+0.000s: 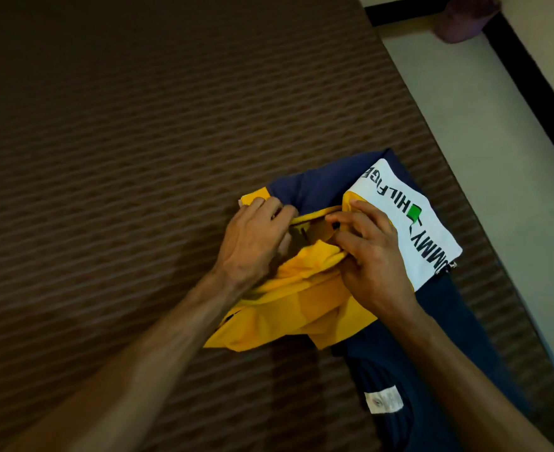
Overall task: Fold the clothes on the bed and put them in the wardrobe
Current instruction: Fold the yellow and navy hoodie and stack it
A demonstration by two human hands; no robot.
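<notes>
Both hands work at the collar of a folded shirt. The left hand has its fingers curled over the yellow collar edge on the left side, gripping the cloth, and the right hand pinches the collar on the other side, thumb and fingers bent round the fabric. The two hands are close together, with only the collar opening between them.

The shirt is yellow near the person, navy further away, with a white band bearing black letters and a small green patch along its right side. It lies on the bed, toward the bed's right edge, on a brown cover with fine ribbed stripes. Its right part overlaps a dark navy garment that runs toward the person and carries a small white label.

Right of the bed is a pale floor with a black border line, and a blurred purplish object sits at the top.
</notes>
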